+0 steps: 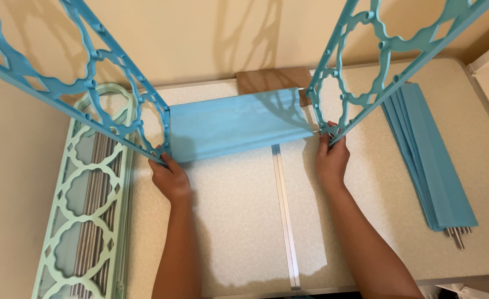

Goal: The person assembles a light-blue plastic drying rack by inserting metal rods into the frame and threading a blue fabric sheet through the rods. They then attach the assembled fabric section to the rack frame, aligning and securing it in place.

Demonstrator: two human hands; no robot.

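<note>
Both hands grip the lower ends of two blue lattice side panels: the left hand [171, 178] clenched around the left panel [97, 77], the right hand [331, 158] around the right panel [377, 61], a blue fabric shelf [236, 124] stretched between them on the white table [239, 221]. Keeping both panels parallel looks wise. No packages or labels show; a brown cardboard piece [269, 79] lies behind.

Beige wall [211, 39] — speckled white table [239, 221], shadows
</note>
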